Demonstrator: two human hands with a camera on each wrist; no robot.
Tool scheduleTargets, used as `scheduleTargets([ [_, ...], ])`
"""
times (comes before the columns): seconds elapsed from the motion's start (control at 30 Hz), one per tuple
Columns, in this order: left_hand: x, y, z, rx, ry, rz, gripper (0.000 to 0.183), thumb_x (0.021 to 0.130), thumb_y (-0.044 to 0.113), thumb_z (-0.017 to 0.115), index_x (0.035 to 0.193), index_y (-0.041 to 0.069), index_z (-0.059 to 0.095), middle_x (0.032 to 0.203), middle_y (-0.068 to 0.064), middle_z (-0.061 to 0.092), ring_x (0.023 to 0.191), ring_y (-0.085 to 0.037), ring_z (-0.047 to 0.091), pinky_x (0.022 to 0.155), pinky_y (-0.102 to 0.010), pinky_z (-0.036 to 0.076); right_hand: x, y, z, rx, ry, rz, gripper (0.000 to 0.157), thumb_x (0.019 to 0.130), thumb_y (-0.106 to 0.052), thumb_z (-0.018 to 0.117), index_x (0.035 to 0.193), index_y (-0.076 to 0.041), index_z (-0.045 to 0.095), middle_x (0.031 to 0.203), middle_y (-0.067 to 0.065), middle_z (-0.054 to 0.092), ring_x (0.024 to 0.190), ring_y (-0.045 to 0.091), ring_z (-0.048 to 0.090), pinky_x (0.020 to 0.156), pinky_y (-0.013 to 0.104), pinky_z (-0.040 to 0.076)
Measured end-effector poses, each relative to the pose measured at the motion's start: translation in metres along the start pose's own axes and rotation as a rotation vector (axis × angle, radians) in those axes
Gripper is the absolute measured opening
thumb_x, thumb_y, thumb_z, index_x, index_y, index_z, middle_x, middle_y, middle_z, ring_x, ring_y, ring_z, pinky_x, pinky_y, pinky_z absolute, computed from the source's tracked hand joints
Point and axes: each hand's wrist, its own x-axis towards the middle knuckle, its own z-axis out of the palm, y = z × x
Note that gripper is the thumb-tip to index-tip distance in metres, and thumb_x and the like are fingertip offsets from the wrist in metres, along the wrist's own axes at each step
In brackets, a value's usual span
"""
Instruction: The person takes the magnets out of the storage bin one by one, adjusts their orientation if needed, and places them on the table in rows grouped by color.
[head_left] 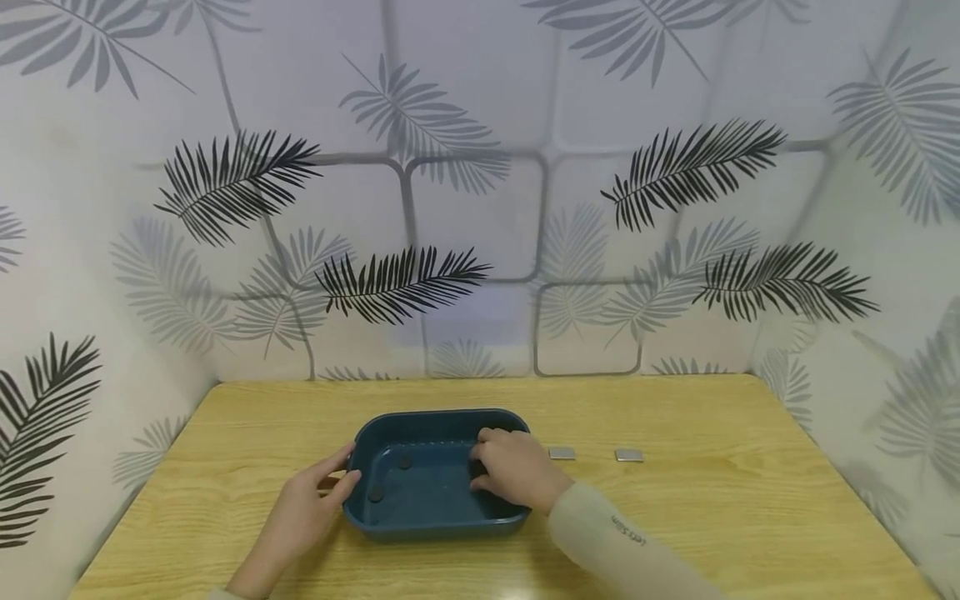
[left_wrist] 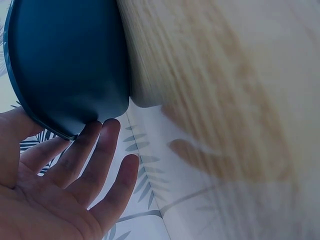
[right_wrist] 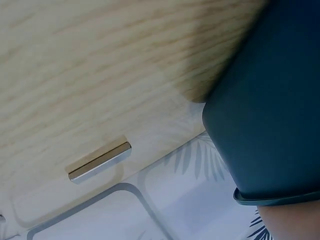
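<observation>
A dark blue rectangular basin with rounded corners sits on the wooden table. At its left end, my left hand holds the rim; in the left wrist view the thumb lies over the rim and the other fingers are spread along the outer wall. Over the right rim reaches my right hand, its fingers bent down inside the basin. I cannot tell whether they hold anything. Two small dark round pieces, one farther back and one nearer, show on the basin's floor at the left.
Right of the basin lie two small flat silver rectangular pieces, one close to the right hand and one farther right. A thin silver block shows in the right wrist view. Behind the table stands a leaf-patterned wall.
</observation>
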Motion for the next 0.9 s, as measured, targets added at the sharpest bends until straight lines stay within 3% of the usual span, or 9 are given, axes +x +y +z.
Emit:
scheduleTargets([
  [0.13,0.0002,0.0004,-0.0003,0.008,0.005,0.006,0.051,0.104,0.021,0.064,0.150,0.004,0.053,0.136,-0.024,0.066,0.112,-0.035,0.072,0.086,-0.035,0.065,0.0004,-0.0004,-0.0013,0.051,-0.003,-0.010,0.015,0.087,-0.041,0.082,0.093,-0.027,0.080,0.096,-0.009,0.069,0.086,0.008,0.067,0.078,0.030,0.058],
  [0.23,0.0003,0.0000,-0.0004,0.012,0.009,-0.002,0.050,0.104,0.021,0.063,0.150,0.005,0.053,0.136,-0.023,0.066,0.113,-0.035,0.072,0.087,-0.035,0.065,0.0005,-0.0009,-0.0020,0.077,-0.021,-0.011,0.011,0.089,-0.039,0.081,0.092,-0.029,0.079,0.097,-0.011,0.069,0.089,0.007,0.068,0.080,0.032,0.056],
  [0.5,-0.0004,0.0008,0.0008,0.008,-0.001,-0.001,0.051,0.103,0.021,0.064,0.150,0.004,0.053,0.136,-0.023,0.067,0.113,-0.034,0.072,0.089,-0.036,0.065,-0.0013,-0.0012,-0.0034,0.100,-0.051,-0.003,0.011,0.090,-0.038,0.080,0.091,-0.028,0.078,0.094,-0.013,0.068,0.092,0.007,0.066,0.081,0.032,0.049],
  [0.9,-0.0006,0.0000,0.0007,0.010,-0.004,-0.005,0.051,0.104,0.022,0.062,0.151,0.004,0.051,0.138,-0.024,0.065,0.114,-0.035,0.071,0.089,-0.035,0.064,-0.0022,0.0013,0.0005,0.179,0.027,-0.006,0.013,0.093,-0.040,0.076,0.091,-0.027,0.076,0.101,-0.012,0.068,0.101,0.010,0.065,0.105,0.045,0.050],
])
